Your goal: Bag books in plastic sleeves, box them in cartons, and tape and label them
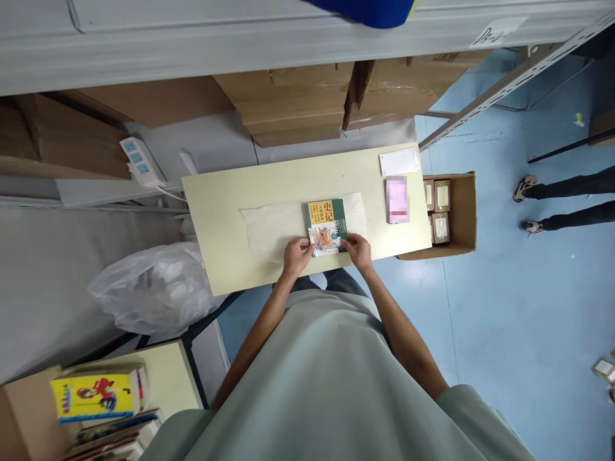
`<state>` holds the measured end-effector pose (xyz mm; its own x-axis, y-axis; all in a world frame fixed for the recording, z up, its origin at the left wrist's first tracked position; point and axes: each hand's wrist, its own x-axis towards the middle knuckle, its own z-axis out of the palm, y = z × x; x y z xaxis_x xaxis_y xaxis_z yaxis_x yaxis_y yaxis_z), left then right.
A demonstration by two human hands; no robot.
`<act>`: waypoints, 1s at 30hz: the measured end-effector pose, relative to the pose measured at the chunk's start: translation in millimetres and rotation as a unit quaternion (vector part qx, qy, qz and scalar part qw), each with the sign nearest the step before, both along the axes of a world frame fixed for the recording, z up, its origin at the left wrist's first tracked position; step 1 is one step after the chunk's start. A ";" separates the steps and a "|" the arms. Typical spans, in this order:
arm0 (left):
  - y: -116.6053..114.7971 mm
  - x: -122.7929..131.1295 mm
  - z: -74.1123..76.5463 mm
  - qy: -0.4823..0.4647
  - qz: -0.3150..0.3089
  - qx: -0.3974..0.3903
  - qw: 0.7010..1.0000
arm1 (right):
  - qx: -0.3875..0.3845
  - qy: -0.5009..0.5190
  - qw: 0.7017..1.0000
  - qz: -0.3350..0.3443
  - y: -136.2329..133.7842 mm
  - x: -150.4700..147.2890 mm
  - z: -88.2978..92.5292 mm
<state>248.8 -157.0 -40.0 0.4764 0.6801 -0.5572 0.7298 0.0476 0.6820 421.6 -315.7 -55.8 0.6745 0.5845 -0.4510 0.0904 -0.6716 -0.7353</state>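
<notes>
A book with a green and yellow illustrated cover lies on a white sheet spread over the pale table. My left hand grips the book's lower left corner between thumb and fingers. At its lower right corner, my right hand holds the edge in the same way. Right of the sheet rests a pink card or booklet, its face blurred. A white sheet of labels or paper lies just above that.
An open carton with small packed boxes stands past the table's right end. Left are a power strip and a plastic bag. Cartons line the shelf behind. Books sit lower left. Another person's legs show right.
</notes>
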 end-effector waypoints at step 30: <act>9.9 -7.0 -8.7 0.011 -0.007 0.005 1.000 | 0.010 -0.016 0.999 0.048 47.0 34.9 43.4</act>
